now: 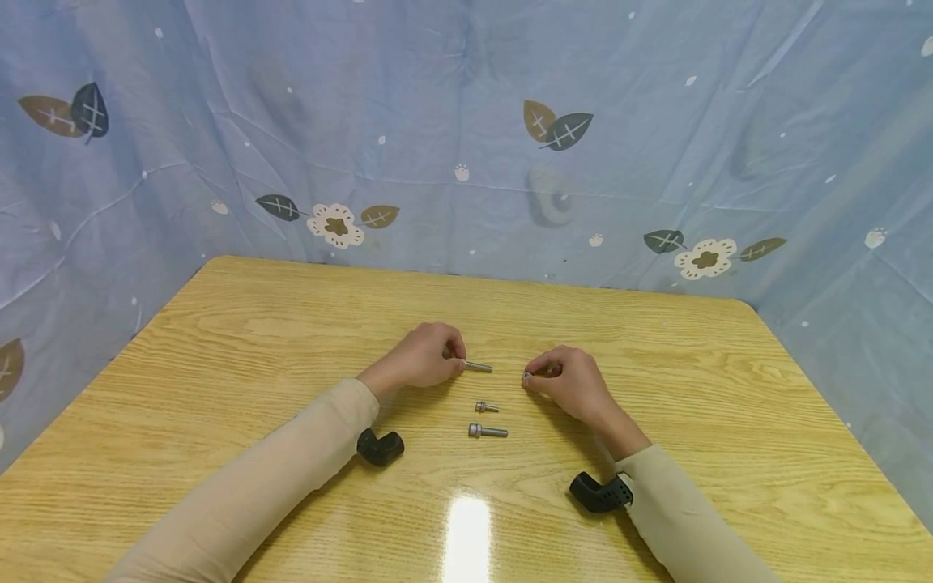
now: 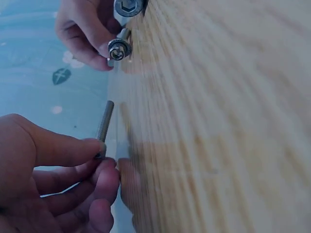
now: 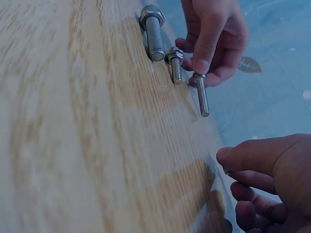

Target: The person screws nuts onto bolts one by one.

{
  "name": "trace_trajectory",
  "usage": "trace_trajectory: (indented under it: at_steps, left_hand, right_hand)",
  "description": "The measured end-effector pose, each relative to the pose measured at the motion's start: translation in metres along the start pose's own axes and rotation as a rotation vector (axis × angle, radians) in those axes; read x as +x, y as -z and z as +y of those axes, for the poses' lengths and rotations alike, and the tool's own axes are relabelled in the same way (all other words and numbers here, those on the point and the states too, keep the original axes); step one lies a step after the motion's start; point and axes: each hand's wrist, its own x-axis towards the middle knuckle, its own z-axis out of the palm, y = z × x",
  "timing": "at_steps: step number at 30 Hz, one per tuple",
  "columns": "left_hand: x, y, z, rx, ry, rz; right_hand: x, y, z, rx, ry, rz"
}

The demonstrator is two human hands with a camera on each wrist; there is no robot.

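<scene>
My left hand (image 1: 430,355) pinches a bolt (image 1: 479,367) by its head end between thumb and fingers. The bolt's bare threaded shank (image 2: 105,124) points toward the right hand, close over the table. My right hand (image 1: 572,382) holds a small metal nut (image 1: 526,376) between thumb and fingertips, mostly hidden by them. A gap separates the nut from the bolt's tip. Nearer the body lie a small bolt (image 1: 487,406) and a thicker bolt (image 1: 487,431), each with a nut threaded on near its head.
The wooden table (image 1: 291,324) reaches back to a blue patterned curtain (image 1: 452,146). A black strap mount (image 1: 381,447) sits at the left wrist, and another black mount (image 1: 600,492) at the right. Light glares off the table's near part.
</scene>
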Motion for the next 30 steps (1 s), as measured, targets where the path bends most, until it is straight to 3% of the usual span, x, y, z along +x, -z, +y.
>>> trace_trajectory:
  at_steps: [10, 18, 30]
  left_hand:
    - [-0.003, 0.003, 0.001, -0.099, -0.017, 0.037]
    - [-0.007, 0.007, 0.009, -0.173, -0.098, 0.057]
    - [-0.017, 0.01, 0.022, -0.248, -0.131, 0.122]
  right_hand:
    - [0.0, 0.001, -0.005, 0.062, 0.055, 0.056]
    - [-0.001, 0.003, -0.013, 0.124, 0.102, 0.076]
    - [-0.005, 0.005, -0.019, 0.295, 0.108, 0.071]
